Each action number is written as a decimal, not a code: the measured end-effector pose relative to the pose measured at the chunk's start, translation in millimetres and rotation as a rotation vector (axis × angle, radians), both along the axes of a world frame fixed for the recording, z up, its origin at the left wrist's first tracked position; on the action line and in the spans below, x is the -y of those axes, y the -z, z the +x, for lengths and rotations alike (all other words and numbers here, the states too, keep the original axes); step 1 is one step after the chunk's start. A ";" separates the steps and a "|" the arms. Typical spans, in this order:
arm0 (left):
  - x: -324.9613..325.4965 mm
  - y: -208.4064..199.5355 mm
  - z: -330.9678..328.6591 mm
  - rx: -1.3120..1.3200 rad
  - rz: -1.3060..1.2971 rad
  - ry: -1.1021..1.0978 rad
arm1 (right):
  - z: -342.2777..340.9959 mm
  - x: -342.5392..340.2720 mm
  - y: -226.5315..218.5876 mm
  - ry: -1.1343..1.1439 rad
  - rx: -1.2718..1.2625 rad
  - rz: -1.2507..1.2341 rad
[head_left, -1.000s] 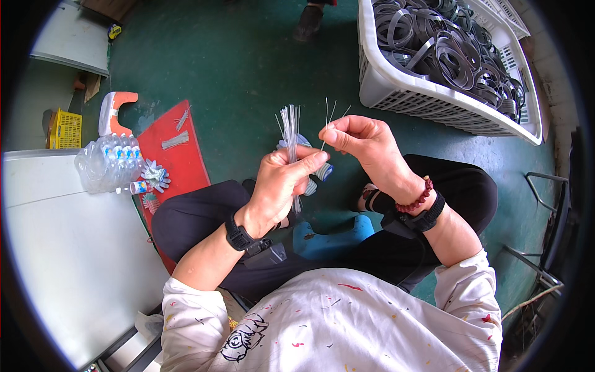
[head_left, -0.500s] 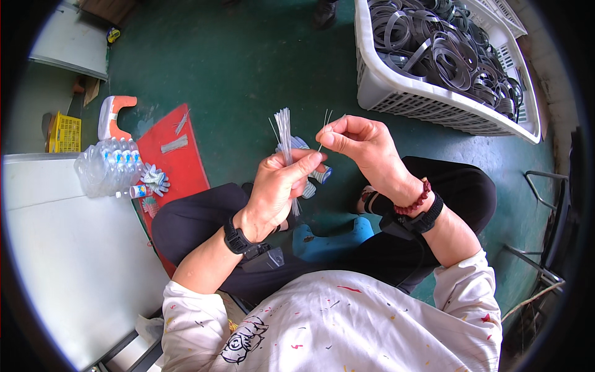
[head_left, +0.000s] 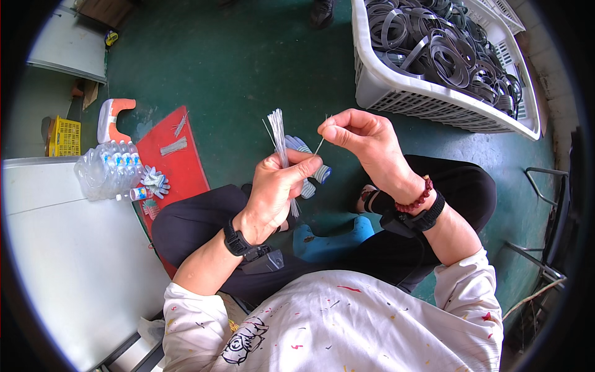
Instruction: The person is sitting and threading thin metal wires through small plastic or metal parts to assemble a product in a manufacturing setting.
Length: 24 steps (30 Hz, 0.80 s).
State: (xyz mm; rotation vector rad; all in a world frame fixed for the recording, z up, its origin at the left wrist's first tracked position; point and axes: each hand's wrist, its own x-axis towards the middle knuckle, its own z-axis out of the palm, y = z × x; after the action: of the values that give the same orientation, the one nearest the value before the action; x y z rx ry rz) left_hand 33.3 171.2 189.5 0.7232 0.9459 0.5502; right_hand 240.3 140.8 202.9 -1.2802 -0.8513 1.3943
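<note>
Person sits low on a blue stool (head_left: 334, 235) over a green floor (head_left: 235, 68). Left hand (head_left: 282, 183) is fisted around a bundle of thin white ties (head_left: 277, 133), thumb pressed over the stems, tips fanning upward just above the fist. Right hand (head_left: 356, 133) pinches one single tie (head_left: 321, 144) between thumb and forefinger, other fingers curled, just right of the bundle and not touching it. Striped work glove (head_left: 307, 167) sits behind the bundle, under the left fingers; can't tell if it is held or lying on the knee.

White basket (head_left: 396, 93) of grey strap loops (head_left: 446, 49) is well beyond the bundle, up and right. Red mat (head_left: 176, 164), pack of water bottles (head_left: 105, 170) and an orange-handled tool (head_left: 111, 118) lie left of the bundle. Grey bench (head_left: 68, 248) stands nearer, lower left.

Risks, as I judge them: the bundle grip looks loose at the top, so ties could slide out and scatter on the floor; the single tie is held near its tip only, so it may slip or flick away; the fanned ends point up toward the face.
</note>
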 end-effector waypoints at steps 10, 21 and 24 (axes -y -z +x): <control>1.3 2.7 -0.5 0.045 -0.037 0.071 | 2.5 -1.8 -0.9 0.009 -0.008 0.027; -0.6 6.3 -2.5 0.070 -0.062 0.046 | 11.4 -3.8 -6.2 0.070 0.002 0.061; -0.4 5.1 -1.9 0.027 -0.039 0.012 | 11.1 -3.1 -8.5 0.071 0.017 0.062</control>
State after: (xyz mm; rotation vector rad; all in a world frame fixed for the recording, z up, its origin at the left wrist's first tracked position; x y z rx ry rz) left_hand 31.5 171.6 184.4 0.6845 0.9244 0.5285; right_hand 251.3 143.9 211.4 -1.2643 -0.8462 1.2933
